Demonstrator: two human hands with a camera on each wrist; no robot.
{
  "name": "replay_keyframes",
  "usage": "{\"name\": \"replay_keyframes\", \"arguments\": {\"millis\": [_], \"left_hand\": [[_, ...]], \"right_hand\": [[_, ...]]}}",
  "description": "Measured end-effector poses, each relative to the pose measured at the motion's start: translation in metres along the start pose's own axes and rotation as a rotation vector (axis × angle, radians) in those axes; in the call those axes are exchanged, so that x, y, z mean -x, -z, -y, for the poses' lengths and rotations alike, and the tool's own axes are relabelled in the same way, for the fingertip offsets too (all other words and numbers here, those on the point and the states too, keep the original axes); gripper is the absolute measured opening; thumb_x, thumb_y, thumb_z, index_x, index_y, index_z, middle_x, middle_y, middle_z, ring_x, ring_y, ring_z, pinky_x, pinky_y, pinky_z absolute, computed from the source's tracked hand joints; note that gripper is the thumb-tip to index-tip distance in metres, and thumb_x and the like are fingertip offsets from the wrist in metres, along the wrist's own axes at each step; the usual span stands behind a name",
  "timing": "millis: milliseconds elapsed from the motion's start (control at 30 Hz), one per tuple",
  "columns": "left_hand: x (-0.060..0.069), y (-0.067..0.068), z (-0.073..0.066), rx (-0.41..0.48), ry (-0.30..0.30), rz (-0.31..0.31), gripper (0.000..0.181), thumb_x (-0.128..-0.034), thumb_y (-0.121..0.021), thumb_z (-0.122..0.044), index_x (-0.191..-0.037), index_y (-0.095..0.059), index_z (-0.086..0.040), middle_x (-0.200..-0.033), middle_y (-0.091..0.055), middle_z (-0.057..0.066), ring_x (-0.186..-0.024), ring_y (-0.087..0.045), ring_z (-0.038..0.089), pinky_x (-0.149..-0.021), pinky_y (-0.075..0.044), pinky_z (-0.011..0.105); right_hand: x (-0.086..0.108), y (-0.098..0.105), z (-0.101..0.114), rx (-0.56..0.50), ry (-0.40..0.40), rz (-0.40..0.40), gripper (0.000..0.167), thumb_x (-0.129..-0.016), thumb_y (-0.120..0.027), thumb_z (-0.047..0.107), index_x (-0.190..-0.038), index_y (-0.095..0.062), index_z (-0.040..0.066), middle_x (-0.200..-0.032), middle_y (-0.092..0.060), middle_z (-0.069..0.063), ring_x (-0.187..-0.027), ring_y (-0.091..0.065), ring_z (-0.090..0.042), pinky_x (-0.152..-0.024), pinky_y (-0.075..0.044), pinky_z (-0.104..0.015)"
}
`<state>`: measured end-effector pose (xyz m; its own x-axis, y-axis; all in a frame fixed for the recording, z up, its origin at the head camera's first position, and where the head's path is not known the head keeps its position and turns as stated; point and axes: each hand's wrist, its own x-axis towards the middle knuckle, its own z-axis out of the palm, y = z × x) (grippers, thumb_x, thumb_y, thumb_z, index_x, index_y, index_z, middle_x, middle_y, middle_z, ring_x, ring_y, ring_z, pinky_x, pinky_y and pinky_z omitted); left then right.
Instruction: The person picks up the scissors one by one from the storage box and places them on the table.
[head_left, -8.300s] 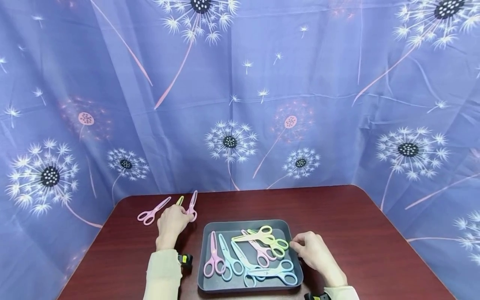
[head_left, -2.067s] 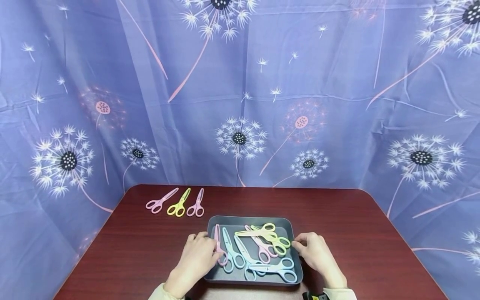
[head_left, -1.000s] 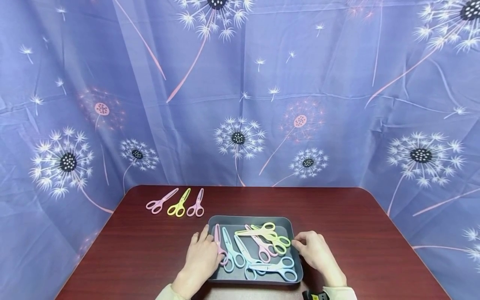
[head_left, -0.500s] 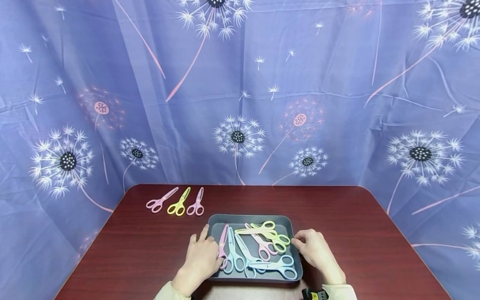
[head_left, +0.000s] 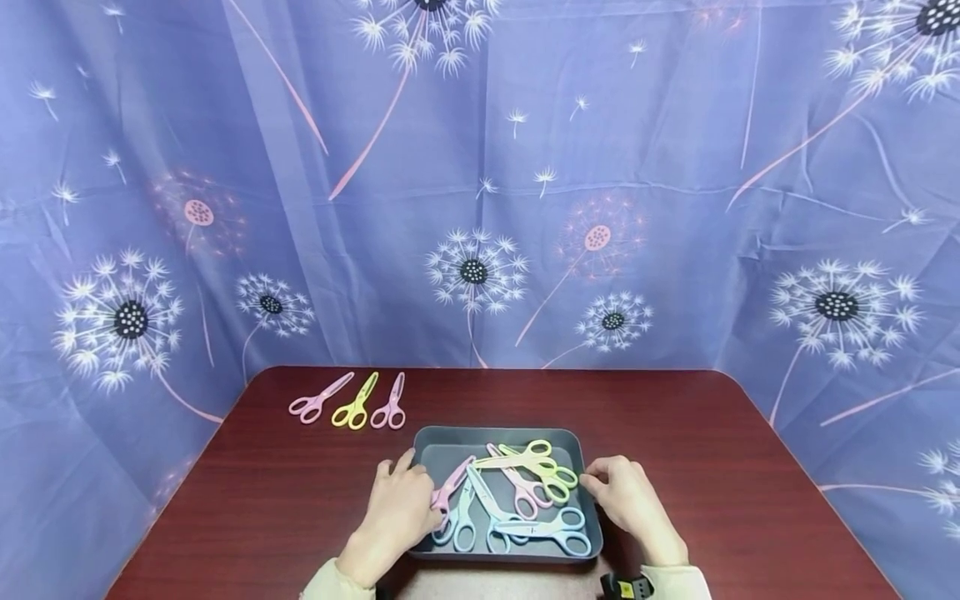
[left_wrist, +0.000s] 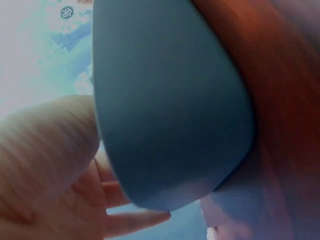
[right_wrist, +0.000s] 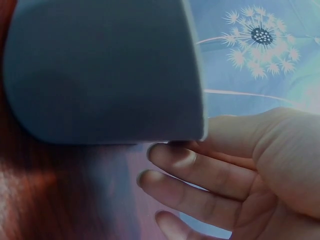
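Head view: I count three scissors [head_left: 360, 402] laid out at the table's [head_left: 675, 433] left rear and seven in the tray [head_left: 480, 436]; I judge the work begun, seven left. Right hand [head_left: 624, 502] pinches the tray's right wall. Left hand [head_left: 396, 510] overlaps the left wall beside pink scissors [head_left: 457, 476]; whether it grips them, I cannot tell.

the left hand [head_left: 397, 507] is turned palm down, its outer fingers [left_wrist: 137, 222] stretched forward, thumb angled inward. the right hand [head_left: 628, 498] leans inward, thumb and index finger pinching, its other fingers [right_wrist: 187, 195] loosely bent. both forearms [head_left: 341, 581] reach in from below, wrists [head_left: 666, 550] well apart.
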<state>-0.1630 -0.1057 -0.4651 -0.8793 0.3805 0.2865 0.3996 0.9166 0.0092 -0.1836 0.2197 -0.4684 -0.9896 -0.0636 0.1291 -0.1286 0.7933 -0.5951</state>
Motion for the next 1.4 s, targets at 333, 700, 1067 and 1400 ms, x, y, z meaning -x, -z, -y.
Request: {"name": "replay_keyframes", "arguments": {"millis": [333,700,1067,1400], "left_hand": [[0.0,0.008,0.01,-0.024,-0.091,-0.068,0.033,-0.0604,-0.081,-0.032,-0.053,-0.05,-0.02,-0.065,-0.056,-0.002,-0.086,-0.057,0.024,-0.084,-0.037,0.057],[0.001,0.024,0.022,-0.078,-0.083,-0.084,0.032,-0.0578,-0.083,-0.027,-0.055,-0.053,-0.018,-0.061,-0.051,-0.002,-0.071,-0.056,0.021,-0.084,-0.037,0.055],[-0.002,0.033,0.032,0.026,-0.093,-0.137,0.027,-0.0642,-0.082,-0.028,-0.056,-0.057,-0.02,-0.062,-0.048,-0.007,-0.066,-0.054,0.016,-0.077,-0.038,0.049],[-0.014,0.031,0.04,0.123,-0.049,-0.2,0.022,-0.0646,-0.082,-0.026,-0.058,-0.061,-0.021,-0.074,-0.059,-0.009,-0.078,-0.055,0.016,-0.072,-0.035,0.043]], "right_hand": [[0.001,0.0,0.002,-0.011,-0.008,0.003,0.008,-0.083,-0.073,0.008,-0.077,-0.071,0.013,-0.071,-0.065,0.005,-0.066,-0.056,-0.011,-0.064,-0.046,-0.034],[0.001,-0.004,0.003,-0.053,-0.026,0.032,0.006,-0.084,-0.072,0.009,-0.078,-0.071,0.011,-0.072,-0.066,0.004,-0.058,-0.059,-0.007,-0.064,-0.048,-0.033],[0.0,-0.003,0.004,-0.057,-0.022,0.027,0.007,-0.084,-0.072,0.008,-0.078,-0.071,0.012,-0.07,-0.065,0.004,-0.058,-0.059,-0.007,-0.063,-0.048,-0.032],[0.001,-0.003,0.004,-0.059,-0.02,0.022,0.008,-0.083,-0.073,0.008,-0.077,-0.071,0.012,-0.068,-0.065,0.005,-0.056,-0.059,-0.006,-0.062,-0.047,-0.031]]}}
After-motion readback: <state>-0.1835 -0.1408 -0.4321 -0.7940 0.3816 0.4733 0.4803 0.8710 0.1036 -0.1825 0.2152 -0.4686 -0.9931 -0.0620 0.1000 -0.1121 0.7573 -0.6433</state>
